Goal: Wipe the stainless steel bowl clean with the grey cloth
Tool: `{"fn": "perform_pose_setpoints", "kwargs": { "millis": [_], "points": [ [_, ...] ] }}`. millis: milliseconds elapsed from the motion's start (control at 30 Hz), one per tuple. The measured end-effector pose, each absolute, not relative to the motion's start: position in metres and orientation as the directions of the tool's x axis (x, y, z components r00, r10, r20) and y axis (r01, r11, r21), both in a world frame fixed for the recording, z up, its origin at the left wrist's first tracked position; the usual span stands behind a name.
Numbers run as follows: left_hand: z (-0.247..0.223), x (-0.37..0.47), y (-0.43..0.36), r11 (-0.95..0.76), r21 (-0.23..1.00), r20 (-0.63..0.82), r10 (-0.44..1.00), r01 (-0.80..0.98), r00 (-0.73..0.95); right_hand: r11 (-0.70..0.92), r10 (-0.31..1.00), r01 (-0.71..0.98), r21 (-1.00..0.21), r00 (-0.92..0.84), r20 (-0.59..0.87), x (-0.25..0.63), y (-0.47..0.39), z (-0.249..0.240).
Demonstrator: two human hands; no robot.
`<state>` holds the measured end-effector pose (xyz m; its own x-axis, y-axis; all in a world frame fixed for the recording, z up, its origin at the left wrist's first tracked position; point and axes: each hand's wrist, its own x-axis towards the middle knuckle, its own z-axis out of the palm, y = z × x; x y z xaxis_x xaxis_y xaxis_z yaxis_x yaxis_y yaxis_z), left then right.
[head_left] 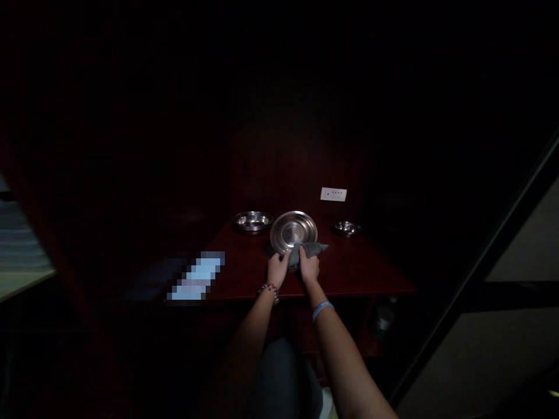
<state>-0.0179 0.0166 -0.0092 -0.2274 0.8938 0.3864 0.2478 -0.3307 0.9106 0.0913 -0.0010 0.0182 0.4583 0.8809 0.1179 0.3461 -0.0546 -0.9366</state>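
Note:
A shiny round metal plate (pixel 293 228) is tilted up over the dark red desk, its face toward me. Gripping its near left rim is my left hand (pixel 278 269), thumb on top, with a beaded bracelet at the wrist. My right hand (pixel 309 265), with a light blue band on the wrist, is closed on a grey cloth (pixel 312 250) at the plate's near edge. The cloth covers part of the lower rim, and its pointed end sticks out to the right. The fingers under the plate and cloth are hidden.
On the desk (pixel 358 270), a metal basin (pixel 253 222) stands at back left and a smaller metal bowl (pixel 347 228) at right. A white socket panel (pixel 333 194) is on the wall. Below the desk at right is a bottle (pixel 385 320). A pixelated bright patch (pixel 196 279) lies at left.

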Motion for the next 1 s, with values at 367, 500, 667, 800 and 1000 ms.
{"fn": "perform_pose_setpoints", "kwargs": {
  "millis": [367,500,667,800,1000],
  "points": [
    [-0.0093,-0.018,0.0163,-0.351,0.903,0.405,0.887,0.247,-0.22,-0.048,0.881,0.352,-0.935,0.456,0.126,0.092,-0.0005,0.0166],
    [-0.0092,-0.0181,0.0166,-0.325,0.91,0.384,0.894,0.255,-0.232,-0.044,0.88,0.361,-0.932,0.456,0.135,0.092,0.0001,0.0154],
    [-0.0084,-0.018,0.0158,-0.317,0.913,0.377,0.897,0.257,-0.232,-0.045,0.876,0.368,-0.929,0.461,0.14,0.0918,-0.0007,0.0152],
    [-0.0087,-0.0179,0.0167,-0.323,0.928,0.361,0.903,0.184,-0.234,-0.053,0.874,0.375,-0.925,0.466,0.138,0.0915,-0.0008,0.0162],
    [-0.009,-0.0197,0.0186,-0.319,0.946,0.32,0.886,0.059,-0.336,-0.044,0.885,0.397,-0.917,0.441,0.149,0.0912,-0.0004,0.0165]
  ]
}}
